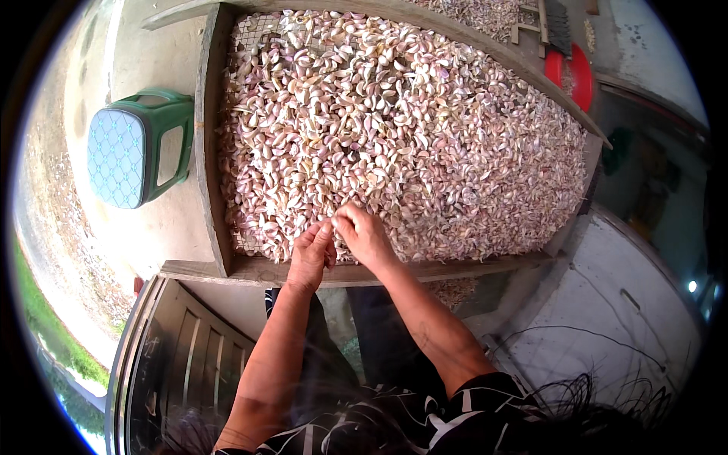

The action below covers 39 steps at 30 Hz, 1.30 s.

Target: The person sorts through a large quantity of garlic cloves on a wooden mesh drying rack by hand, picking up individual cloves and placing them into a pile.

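Note:
Garlic cloves (364, 129), pinkish white and loose, cover a wide wood-framed mesh tray (211, 152) in front of me. Over its near edge my left hand (309, 250) and my right hand (364, 233) meet, fingertips pinched close together just above the cloves. Both hands are closed. Whatever is between the fingertips is too small and too covered to make out.
A green plastic stool (163, 144) with a pale patterned seat stands left of the tray. Behind the tray on the right is a red basin (580, 76). A dark panelled door (189, 349) is at the lower left, and a pale panel (607, 296) lies at the right.

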### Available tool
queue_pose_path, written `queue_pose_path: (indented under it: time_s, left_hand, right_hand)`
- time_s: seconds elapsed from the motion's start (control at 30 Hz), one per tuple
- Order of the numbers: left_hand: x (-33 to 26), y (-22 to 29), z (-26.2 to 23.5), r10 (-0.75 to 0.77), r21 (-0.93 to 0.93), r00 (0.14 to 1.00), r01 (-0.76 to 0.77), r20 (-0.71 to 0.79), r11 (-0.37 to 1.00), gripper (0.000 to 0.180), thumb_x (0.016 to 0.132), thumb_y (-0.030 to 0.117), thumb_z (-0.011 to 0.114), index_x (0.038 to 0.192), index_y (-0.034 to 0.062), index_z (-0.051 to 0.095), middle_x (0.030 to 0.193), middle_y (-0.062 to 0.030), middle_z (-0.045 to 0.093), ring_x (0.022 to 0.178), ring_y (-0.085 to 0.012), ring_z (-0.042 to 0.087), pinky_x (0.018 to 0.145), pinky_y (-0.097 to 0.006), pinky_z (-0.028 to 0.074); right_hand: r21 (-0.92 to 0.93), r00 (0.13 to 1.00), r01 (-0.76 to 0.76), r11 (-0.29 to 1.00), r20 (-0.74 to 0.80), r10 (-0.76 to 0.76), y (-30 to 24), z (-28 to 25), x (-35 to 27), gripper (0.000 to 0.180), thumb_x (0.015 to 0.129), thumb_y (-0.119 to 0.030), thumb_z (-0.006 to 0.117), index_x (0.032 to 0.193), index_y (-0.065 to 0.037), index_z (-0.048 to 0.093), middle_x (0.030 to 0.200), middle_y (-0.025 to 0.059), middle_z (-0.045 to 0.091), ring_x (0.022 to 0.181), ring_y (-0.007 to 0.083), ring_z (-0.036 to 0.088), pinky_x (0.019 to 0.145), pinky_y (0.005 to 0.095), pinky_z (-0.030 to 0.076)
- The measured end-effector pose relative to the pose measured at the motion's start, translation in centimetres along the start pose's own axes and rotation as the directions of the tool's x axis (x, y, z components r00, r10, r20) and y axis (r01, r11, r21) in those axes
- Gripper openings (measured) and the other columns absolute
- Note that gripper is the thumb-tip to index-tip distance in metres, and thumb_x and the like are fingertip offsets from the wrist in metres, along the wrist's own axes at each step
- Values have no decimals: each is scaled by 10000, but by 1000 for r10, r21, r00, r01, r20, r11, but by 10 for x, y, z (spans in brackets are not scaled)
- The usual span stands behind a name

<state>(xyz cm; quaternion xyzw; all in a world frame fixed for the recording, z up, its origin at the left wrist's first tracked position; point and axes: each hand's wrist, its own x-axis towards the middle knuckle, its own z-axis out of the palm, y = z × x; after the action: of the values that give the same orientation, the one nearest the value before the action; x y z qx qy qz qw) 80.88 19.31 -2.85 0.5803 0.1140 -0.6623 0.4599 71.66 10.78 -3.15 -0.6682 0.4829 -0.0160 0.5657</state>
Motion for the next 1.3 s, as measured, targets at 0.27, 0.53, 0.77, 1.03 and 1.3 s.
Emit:
queue_pose_path:
  time_s: [0.27,0.53,0.77,1.03,1.3]
  left_hand:
    - [-7,-16,9,-55,-100,997,49,-57,994,267,811,328,516,703,84,496,499,6,426,378,-88,358,356,-208,256]
    - [-1,-10,5,-68,-198,993,48,-98,979,275,805,329,524,656,111,447,486,0,403,387,-105,377,370,-230,290]
    - [2,-8,-1,-110,-165,991,98,-70,981,291,805,342,521,671,100,432,490,-16,398,404,-129,395,395,-259,321]
    - [2,0,19,-148,-143,988,140,-50,980,389,822,397,458,612,73,415,490,-40,380,393,-145,374,364,-244,277]
    - [-5,-1,21,-132,-129,990,138,54,982,406,827,403,445,592,76,396,494,-38,364,396,-140,363,368,-251,284]
  right_hand:
    - [118,990,29,993,133,-45,1,-4,-36,287,782,-51,435,1065,-20,468,936,189,534,841,319,527,729,366,421]
    - [-501,836,60,864,-448,-318,34,-86,73,347,751,-110,536,1075,-50,427,1081,174,415,995,263,433,821,368,418]
    - [-269,758,-420,867,-630,171,9,-172,178,488,750,-326,556,1180,-168,389,1289,179,211,1188,343,213,923,483,290]
    - [-545,894,430,720,147,-423,46,-107,57,265,682,-141,610,929,-108,524,1214,135,372,1118,287,344,945,424,286]
    - [-615,814,11,789,-453,-364,68,-197,128,407,756,-224,537,1133,-109,435,1202,168,338,1104,310,360,874,398,368]
